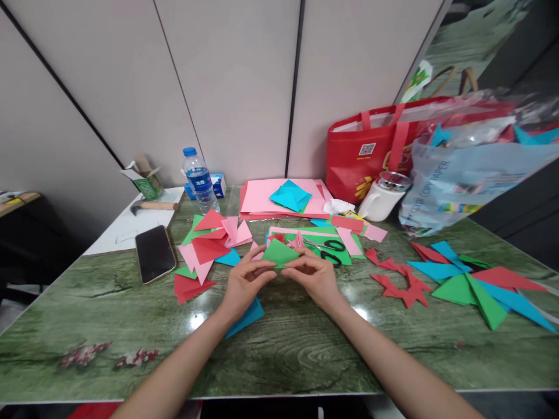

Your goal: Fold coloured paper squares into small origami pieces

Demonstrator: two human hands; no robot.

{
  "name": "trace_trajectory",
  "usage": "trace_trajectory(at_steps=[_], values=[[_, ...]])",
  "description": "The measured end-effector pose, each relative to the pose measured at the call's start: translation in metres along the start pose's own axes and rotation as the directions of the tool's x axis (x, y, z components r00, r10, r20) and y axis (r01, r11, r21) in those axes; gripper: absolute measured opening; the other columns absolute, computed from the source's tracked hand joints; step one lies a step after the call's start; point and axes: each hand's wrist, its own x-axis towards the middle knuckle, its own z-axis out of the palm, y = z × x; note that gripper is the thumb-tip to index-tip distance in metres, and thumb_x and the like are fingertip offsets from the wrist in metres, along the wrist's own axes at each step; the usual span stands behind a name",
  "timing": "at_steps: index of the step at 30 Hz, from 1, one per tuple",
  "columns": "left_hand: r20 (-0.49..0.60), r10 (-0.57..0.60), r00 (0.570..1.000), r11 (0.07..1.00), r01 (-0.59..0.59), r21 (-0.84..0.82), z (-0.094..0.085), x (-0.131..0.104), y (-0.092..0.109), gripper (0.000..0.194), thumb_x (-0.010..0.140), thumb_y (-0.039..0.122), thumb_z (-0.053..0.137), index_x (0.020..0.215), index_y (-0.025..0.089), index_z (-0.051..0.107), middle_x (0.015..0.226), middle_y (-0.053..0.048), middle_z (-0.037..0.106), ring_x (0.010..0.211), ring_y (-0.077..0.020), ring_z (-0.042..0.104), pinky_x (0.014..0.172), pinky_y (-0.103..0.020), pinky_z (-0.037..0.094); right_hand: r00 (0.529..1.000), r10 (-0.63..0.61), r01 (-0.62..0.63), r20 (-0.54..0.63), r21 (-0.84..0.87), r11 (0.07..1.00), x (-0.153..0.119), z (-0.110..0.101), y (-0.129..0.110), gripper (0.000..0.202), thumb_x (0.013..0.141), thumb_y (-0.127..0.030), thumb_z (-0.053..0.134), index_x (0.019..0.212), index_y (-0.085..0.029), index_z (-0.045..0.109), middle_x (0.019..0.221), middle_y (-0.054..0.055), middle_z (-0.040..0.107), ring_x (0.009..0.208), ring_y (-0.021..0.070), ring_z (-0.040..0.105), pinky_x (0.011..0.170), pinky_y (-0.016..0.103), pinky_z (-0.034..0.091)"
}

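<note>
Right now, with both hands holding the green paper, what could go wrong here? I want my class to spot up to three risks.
1. The scissors lie just beyond the right hand, so its fingers might brush them.
2. The blue paper piece, partly hidden by the left forearm, could be dragged or creased.
3. The green paper is pinched near its sides by the left hand and right hand; uneven pulling might crease it.
</note>
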Motion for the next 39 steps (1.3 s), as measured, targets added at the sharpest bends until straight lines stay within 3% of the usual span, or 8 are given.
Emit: trace_trajectory(at_steps=[6,13,17,23,27,33,39], values=[[-0.037,-0.137,0.990,0.991,0.136,-0.012,0.001,0.000,-0.002,0.018,0.065,0.023,0.069,0.082,0.019,0.073,0.076,-0.004,0.072,0.071,-0.0189,0.064,0.067,-0.028,0.052,1.000,-0.020,0.019,-0.017,-0.045,0.999,-0.003,0.003,-0.003,0.008,0.059,-0.028,0.075,0.063,-0.022,0.071,0.084,0.005,0.061,0.085,0.0210,0.057,0.066,0.030,0.049],[-0.149,-0.073,0.986,0.997,0.072,-0.006,0.001,0.000,-0.002,0.002,0.059,0.018,0.072,0.060,0.019,0.071,0.065,-0.001,0.070,0.063,-0.0154,0.063,0.061,-0.023,0.050,0.997,0.068,-0.069,0.024,0.010,0.998,-0.005,0.007,0.001,0.010,0.058,-0.028,0.076,0.059,-0.020,0.069,0.082,0.005,0.064,0.082,0.0200,0.058,0.070,0.031,0.046],[-0.119,-0.162,0.980,0.980,0.145,-0.138,0.004,0.000,-0.004,0.004,0.061,0.020,0.071,0.063,0.017,0.070,0.063,-0.001,0.069,0.060,-0.0152,0.064,0.061,-0.026,0.053,0.993,0.116,-0.116,0.010,0.032,0.993,-0.004,0.007,0.007,0.010,0.062,-0.030,0.072,0.059,-0.021,0.069,0.070,0.003,0.064,0.081,0.0200,0.058,0.069,0.030,0.046],[-0.051,-0.301,0.952,0.901,0.267,-0.341,0.006,-0.001,-0.009,0.015,0.059,0.024,0.073,0.069,0.014,0.069,0.066,-0.002,0.069,0.063,-0.0193,0.067,0.065,-0.034,0.057,0.997,0.067,-0.067,-0.025,-0.021,0.997,-0.004,0.008,0.003,0.008,0.060,-0.028,0.074,0.059,-0.022,0.069,0.069,0.003,0.065,0.089,0.0226,0.057,0.070,0.031,0.047],[-0.050,-0.285,0.957,0.918,0.257,-0.300,0.004,-0.001,-0.011,0.014,0.058,0.021,0.074,0.069,0.015,0.070,0.066,-0.001,0.069,0.063,-0.0177,0.067,0.067,-0.031,0.057,0.998,0.059,-0.060,-0.037,-0.025,0.998,-0.004,0.008,0.000,0.008,0.058,-0.028,0.074,0.058,-0.022,0.068,0.065,0.003,0.065,0.086,0.0223,0.058,0.071,0.031,0.047],[-0.068,-0.220,0.973,0.956,0.201,-0.212,0.003,0.000,-0.011,0.008,0.060,0.021,0.072,0.065,0.016,0.069,0.063,-0.001,0.069,0.060,-0.0171,0.066,0.064,-0.029,0.056,0.973,0.216,-0.221,0.078,0.069,0.973,-0.003,0.008,0.003,0.014,0.060,-0.033,0.073,0.062,-0.019,0.068,0.057,0.000,0.064,0.052,0.0143,0.057,0.053,0.026,0.047],[-0.030,-0.223,0.974,0.960,0.214,-0.183,0.003,-0.002,-0.007,0.009,0.060,0.021,0.072,0.065,0.015,0.068,0.063,-0.002,0.069,0.061,-0.0173,0.066,0.063,-0.027,0.054,0.970,0.234,-0.239,0.062,0.111,0.964,-0.002,0.008,0.007,0.017,0.060,-0.033,0.073,0.060,-0.018,0.066,0.052,0.000,0.063,0.049,0.0134,0.057,0.051,0.025,0.045]])
